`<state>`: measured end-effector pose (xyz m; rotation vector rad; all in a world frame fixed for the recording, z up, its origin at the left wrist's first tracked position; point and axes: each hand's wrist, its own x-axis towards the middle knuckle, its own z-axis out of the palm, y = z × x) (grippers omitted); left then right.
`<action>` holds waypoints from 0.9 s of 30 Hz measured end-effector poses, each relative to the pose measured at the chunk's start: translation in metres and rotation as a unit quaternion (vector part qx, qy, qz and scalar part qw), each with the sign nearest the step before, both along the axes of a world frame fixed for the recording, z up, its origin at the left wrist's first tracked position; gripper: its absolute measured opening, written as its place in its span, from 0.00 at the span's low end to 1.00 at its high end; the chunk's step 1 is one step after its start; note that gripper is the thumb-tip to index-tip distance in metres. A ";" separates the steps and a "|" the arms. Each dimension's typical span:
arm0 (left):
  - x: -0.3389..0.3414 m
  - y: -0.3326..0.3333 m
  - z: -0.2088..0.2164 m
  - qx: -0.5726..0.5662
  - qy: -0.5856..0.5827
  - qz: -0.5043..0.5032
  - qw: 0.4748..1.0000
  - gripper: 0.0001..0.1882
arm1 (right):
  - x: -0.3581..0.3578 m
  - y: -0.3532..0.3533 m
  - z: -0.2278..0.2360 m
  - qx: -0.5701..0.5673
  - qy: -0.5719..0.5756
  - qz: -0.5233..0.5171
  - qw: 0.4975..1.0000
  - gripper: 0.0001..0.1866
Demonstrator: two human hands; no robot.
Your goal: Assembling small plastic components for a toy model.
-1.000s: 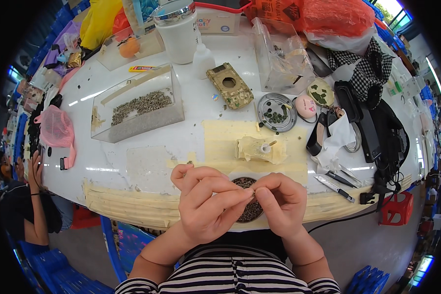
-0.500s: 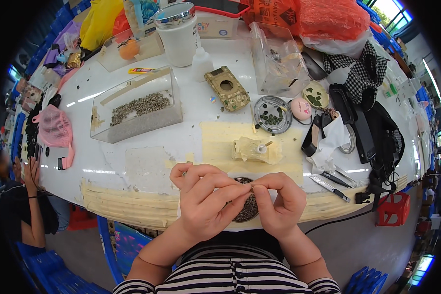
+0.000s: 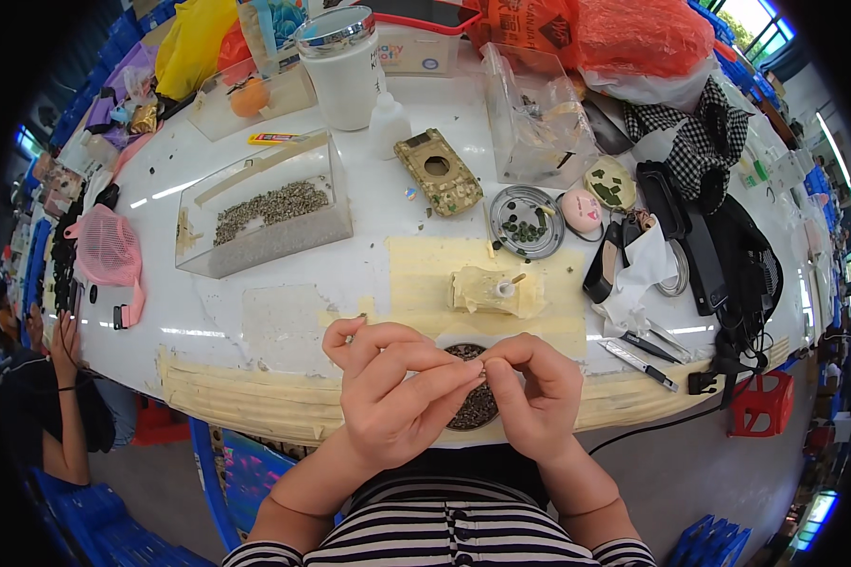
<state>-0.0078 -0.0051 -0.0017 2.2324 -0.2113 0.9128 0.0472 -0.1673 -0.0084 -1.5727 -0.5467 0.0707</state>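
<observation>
My left hand [image 3: 392, 397] and my right hand [image 3: 542, 392] meet at the fingertips over a round dish of small grey-brown pieces [image 3: 473, 406] at the table's near edge. Both pinch, thumb against forefinger, and whatever lies between the tips is too small to make out. A tiny speck also shows by a curled finger of the left hand. Just beyond the hands stands a block wrapped in yellowish tape [image 3: 487, 291], with a short peg sticking up. Farther off lies a tan model tank hull [image 3: 438, 170] with a round hole in its top.
To the left, a clear box [image 3: 284, 248] holds many small pieces. A round clear dish [image 3: 527, 222] with dark green bits sits right of the hull. Near the right edge lie a craft knife [image 3: 638, 365] and tweezers [image 3: 669, 336]. Another person's hand [image 3: 65, 345] rests at far left.
Both my hands have shifted slightly left, fingertips still together. The left thumb sits closer under its fingers. The other person's hand at far left has lowered a little.
</observation>
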 end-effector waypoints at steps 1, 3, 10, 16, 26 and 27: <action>0.000 0.000 0.000 -0.002 -0.002 -0.002 1.000 0.14 | 0.000 -0.001 0.001 0.003 0.015 0.005 1.000 0.01; 0.000 0.000 0.000 0.001 0.000 0.000 1.000 0.14 | 0.000 -0.001 0.002 0.008 0.027 0.011 1.000 0.01; 0.001 0.000 0.002 0.032 0.000 0.012 0.999 0.12 | 0.000 -0.001 0.000 0.002 -0.076 -0.014 0.997 0.02; 0.000 0.001 0.000 0.014 0.002 0.016 1.000 0.13 | 0.000 0.000 -0.001 -0.002 -0.052 -0.021 0.998 0.03; 0.000 0.000 0.001 0.018 0.001 0.013 1.000 0.12 | 0.000 -0.004 0.004 -0.018 -0.025 0.017 0.999 0.03; 0.001 0.001 0.002 0.023 0.001 0.010 1.000 0.12 | -0.001 -0.004 0.004 -0.017 -0.021 0.018 0.999 0.03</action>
